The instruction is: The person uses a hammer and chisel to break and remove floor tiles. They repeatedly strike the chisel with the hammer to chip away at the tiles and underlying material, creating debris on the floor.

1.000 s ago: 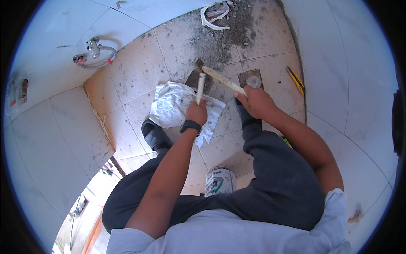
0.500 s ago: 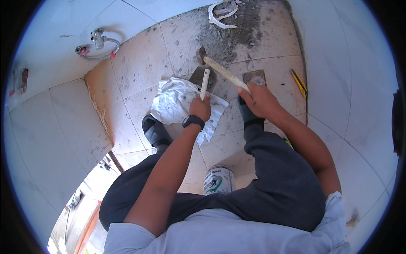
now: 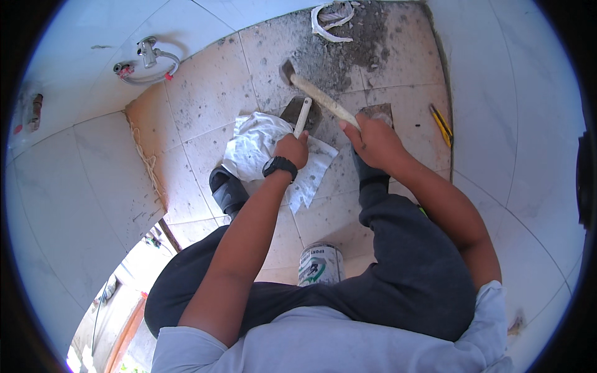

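Squarely gripped, left hand (image 3: 291,149) on chisel (image 3: 302,117), right hand (image 3: 373,140) on hammer (image 3: 320,96)

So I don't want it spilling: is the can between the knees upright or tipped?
Upright. The can stands on the floor tile between the legs, its round top facing the camera, apparently lidded.

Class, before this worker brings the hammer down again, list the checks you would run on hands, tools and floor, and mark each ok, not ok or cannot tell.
1. Right hand closed round the wooden handle of the hammer: ok.
2. Left hand gripping the white-handled tool, tip on the floor: ok.
3. Left fingers out of the hammer's path: cannot tell, the two hands are close together.
4. Tiled floor free of grit: not ok, dark debris lies around the hammer head.
5. Yellow knife out of the way: ok, by the right wall.
6. White plastic bag away from the tool: not ok, it lies against the left hand.
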Demonstrator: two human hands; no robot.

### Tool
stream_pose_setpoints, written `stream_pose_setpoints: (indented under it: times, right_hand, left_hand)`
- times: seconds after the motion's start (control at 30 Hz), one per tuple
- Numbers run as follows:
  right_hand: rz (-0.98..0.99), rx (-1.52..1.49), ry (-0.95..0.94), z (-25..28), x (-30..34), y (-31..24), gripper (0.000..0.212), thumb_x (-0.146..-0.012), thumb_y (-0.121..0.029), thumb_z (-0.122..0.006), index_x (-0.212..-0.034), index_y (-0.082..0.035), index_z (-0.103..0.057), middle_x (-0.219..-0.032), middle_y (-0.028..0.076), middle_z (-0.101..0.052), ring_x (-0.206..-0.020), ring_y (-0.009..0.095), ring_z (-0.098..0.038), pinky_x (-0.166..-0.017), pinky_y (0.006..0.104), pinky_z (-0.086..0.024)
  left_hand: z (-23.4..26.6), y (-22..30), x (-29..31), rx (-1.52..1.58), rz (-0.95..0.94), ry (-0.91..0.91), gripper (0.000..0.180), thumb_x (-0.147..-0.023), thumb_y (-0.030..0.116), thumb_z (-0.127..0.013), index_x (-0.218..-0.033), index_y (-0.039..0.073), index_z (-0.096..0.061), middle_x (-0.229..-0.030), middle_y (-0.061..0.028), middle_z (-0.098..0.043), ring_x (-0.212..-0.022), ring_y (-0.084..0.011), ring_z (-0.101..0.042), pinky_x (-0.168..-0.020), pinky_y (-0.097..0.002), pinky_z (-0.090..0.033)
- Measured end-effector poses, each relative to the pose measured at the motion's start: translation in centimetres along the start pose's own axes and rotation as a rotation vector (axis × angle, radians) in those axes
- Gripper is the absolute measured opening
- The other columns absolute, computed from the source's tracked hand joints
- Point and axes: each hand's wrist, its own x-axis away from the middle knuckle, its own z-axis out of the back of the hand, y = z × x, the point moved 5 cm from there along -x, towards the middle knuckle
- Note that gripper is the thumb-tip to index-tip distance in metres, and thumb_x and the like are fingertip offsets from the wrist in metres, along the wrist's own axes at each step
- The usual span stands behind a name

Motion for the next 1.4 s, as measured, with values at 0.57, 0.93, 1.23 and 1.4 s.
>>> stream_pose_setpoints:
  times: [0.57, 0.93, 1.23, 1.4]
  right_hand:
    - [-0.072, 0.038, -0.107, -0.6, 0.0, 0.4, 0.05, -0.105, -0.044, -0.053, -0.095, 0.004, -0.065, -0.082, 0.027, -0.07, -0.08, 0.045, -0.07, -0.073, 0.0538, -0.055]
    - [-0.108, 0.044, -0.087, -0.5, 0.5, 0.7, 0.049, -0.105, -0.046, -0.053, -0.099, 0.001, -0.066, -0.085, 0.026, -0.071, -0.082, 0.046, -0.07, -0.074, 0.0549, -0.056]
    - [-0.161, 0.04, -0.18, -1.2, 0.8, 0.9, 0.052, -0.105, -0.046, -0.052, -0.102, 0.003, -0.067, -0.089, 0.026, -0.071, -0.089, 0.045, -0.071, -0.078, 0.0539, -0.056]
    - [-0.097, -0.021, -0.157, 0.1, 0.3, 1.1, 0.056, -0.105, -0.048, -0.051, -0.098, 0.005, -0.067, -0.089, 0.028, -0.07, -0.087, 0.046, -0.069, -0.078, 0.0543, -0.054]
  left_hand:
    - [0.5, 0.3, 0.1, -0.094, -0.02, 0.019, 0.072, -0.103, 0.058, -0.046, -0.104, -0.01, -0.069, -0.103, -0.0358, -0.069, -0.103, -0.0512, -0.067, -0.091, -0.0546, -0.053]
    - [0.7, 0.5, -0.1, -0.097, -0.034, 0.001, 0.071, -0.103, 0.057, -0.047, -0.105, -0.011, -0.068, -0.105, -0.0361, -0.069, -0.104, -0.0512, -0.067, -0.092, -0.0548, -0.052]
    - [0.2, -0.1, 0.0, -0.053, -0.018, 0.009, 0.073, -0.103, 0.058, -0.045, -0.105, -0.011, -0.068, -0.106, -0.0366, -0.068, -0.105, -0.0517, -0.066, -0.093, -0.0549, -0.051]
    - [-0.5, -1.4, 1.7, -0.044, 0.001, 0.017, 0.07, -0.104, 0.057, -0.045, -0.106, -0.009, -0.068, -0.105, -0.0358, -0.069, -0.104, -0.0514, -0.066, -0.092, -0.0554, -0.052]
